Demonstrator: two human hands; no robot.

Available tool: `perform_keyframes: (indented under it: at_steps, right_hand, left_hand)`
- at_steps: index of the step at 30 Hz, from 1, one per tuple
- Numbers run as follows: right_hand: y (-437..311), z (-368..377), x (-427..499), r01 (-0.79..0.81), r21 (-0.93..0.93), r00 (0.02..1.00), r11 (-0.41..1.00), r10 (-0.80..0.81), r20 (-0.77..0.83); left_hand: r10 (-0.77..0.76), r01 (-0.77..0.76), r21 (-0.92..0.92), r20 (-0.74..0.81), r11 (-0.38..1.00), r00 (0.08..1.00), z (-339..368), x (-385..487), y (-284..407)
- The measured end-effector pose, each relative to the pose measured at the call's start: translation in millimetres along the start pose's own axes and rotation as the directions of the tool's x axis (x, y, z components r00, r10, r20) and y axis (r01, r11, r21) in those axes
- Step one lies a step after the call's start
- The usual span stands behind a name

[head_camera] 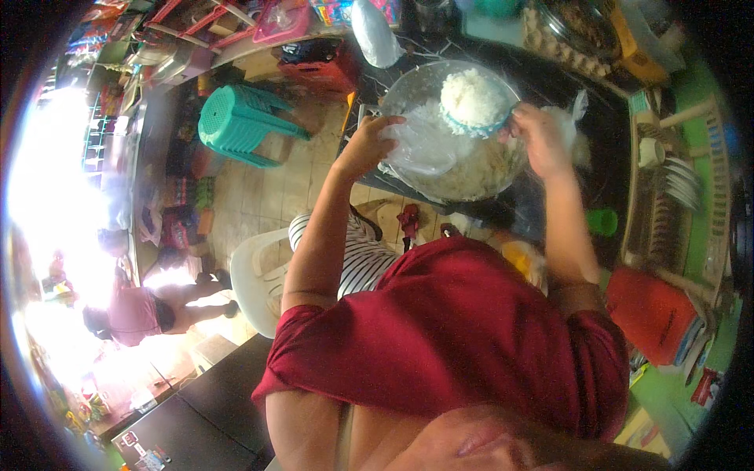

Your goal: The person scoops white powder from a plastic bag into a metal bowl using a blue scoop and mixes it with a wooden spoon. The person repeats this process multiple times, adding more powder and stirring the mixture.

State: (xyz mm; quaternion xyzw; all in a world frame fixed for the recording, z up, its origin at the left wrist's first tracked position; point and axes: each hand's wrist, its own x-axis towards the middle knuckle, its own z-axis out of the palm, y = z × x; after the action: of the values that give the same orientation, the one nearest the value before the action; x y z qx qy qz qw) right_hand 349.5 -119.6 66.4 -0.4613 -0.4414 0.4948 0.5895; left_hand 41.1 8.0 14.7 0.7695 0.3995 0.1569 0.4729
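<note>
My right hand (533,132) grips a blue cup or scoop (476,128) by its edge, heaped with white, grated-looking food (476,97). It is held over a large, round metal basin (483,182) on a dark marbled table. More of the pale food lies in the basin. Between the fingers of my left hand (377,138), at the basin's left side, is the edge of a clear plastic bag (427,150), which hangs over the basin just left of the cup.
A filled white plastic bag (376,38) stands behind the basin on the table (542,70). Egg trays (565,53) are at the back right. Stacked green stools (235,120) stand left. A dish rack with plates (680,182) is at right. A person (135,315) is at far left.
</note>
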Motion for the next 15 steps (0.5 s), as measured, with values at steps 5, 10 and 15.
perform_keyframes:
  at_steps: [5, 10, 15]
  right_hand:
    - [27.2, 23.0, 5.2, 0.075, -0.332, 0.997, 0.94, -0.065, 0.041]
    - [57.0, 49.9, 7.6, 0.257, -0.633, 0.961, 0.731, -0.124, 0.247]
    - [59.2, 79.3, -0.6, 0.499, -0.756, 0.863, 0.424, -0.163, 0.479]
  left_hand:
    - [-0.125, 0.171, -0.407, 0.137, 0.898, 0.983, -3.8, -8.4, 6.6]
    - [-0.08, 0.162, -0.718, 0.146, 0.676, 0.986, -7.4, -21.8, 14.6]
    - [-0.081, 0.149, -0.555, 0.145, 0.818, 0.986, -11.6, -23.9, 14.0]
